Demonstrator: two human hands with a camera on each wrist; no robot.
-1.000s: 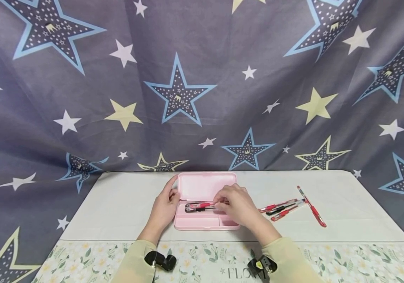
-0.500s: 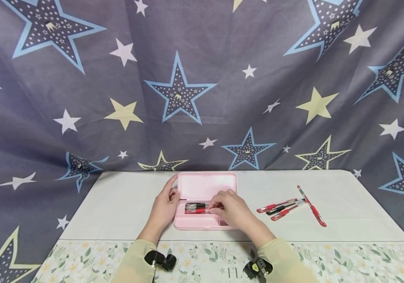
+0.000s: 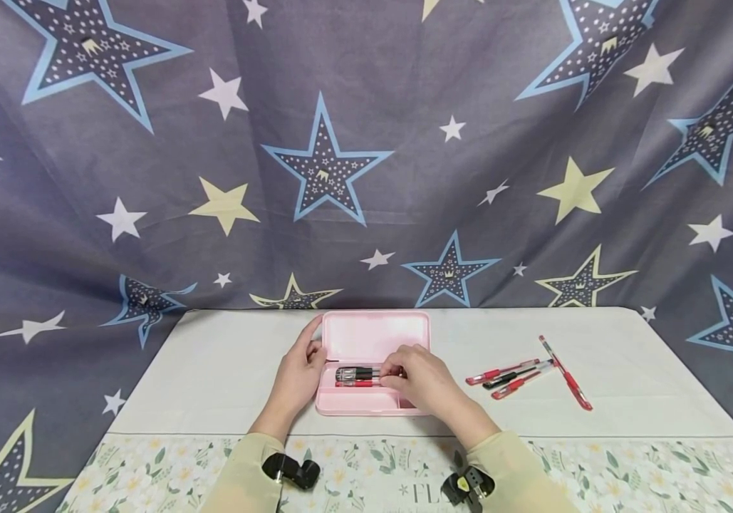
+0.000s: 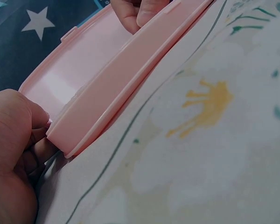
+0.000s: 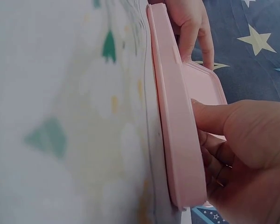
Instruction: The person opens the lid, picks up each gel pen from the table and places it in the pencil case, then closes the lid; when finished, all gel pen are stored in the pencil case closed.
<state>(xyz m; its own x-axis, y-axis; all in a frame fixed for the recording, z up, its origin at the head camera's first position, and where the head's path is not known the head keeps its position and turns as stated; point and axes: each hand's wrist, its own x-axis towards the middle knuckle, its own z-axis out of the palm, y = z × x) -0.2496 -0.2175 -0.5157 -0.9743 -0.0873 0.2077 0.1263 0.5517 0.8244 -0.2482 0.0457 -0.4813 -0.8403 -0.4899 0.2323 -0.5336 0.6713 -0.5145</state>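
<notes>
A pink pencil case (image 3: 356, 404) lies with its lid raised at the back. My left hand (image 3: 298, 376) holds its left side, the thumb near the hinge and a finger along the lid's edge. In the case's long rear compartment are black-capped pens (image 3: 357, 372), with a red pen (image 3: 355, 384) in front of them. My right hand (image 3: 422, 377) reaches over the right part of that compartment, thumb and fingers curled at the pens, whose right ends it covers. In the right wrist view the case's front wall (image 5: 182, 116) hides the pens and the fingertips.
To the right on the white table (image 3: 648, 406) lie loose pens: a black pen (image 3: 508, 377) among red ones, and a red pen (image 3: 568, 377) lying crosswise. A floral cloth strip (image 3: 635, 470) runs along the near edge. A star-patterned curtain (image 3: 366, 142) hangs behind.
My right hand has moved slightly left over the case. The red pen it brought in now lies lower, in front of the black-capped pens. My left hand stays in place.
</notes>
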